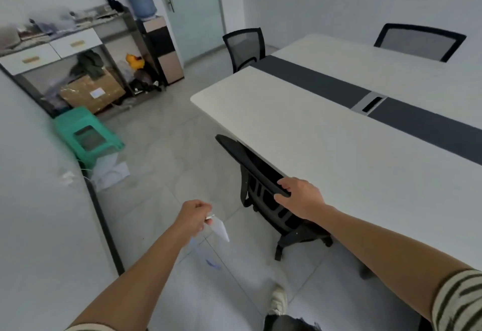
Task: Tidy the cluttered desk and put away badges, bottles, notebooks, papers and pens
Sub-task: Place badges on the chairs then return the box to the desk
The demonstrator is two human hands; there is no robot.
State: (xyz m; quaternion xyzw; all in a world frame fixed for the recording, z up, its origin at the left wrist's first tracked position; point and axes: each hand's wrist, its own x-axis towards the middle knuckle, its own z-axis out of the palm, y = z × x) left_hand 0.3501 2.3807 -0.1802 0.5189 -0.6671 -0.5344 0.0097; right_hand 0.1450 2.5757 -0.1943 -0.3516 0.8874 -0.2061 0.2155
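- Left hand (194, 216) at 7 o'clock: fingers pinched on a white card (221, 230), which hung over the floor (167, 148).
- Right hand (300, 195) at 5 o'clock, clamped on the top edge of the chair (260, 171) back. The chair was tucked under the desk (339, 153) edge.
- Open floor lay between the desk edge and the green stool (86, 135) at 9 o'clock.

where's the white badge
In the head view, the white badge hangs from the left hand, lower centre over the floor, left of the black chair the right hand grips.
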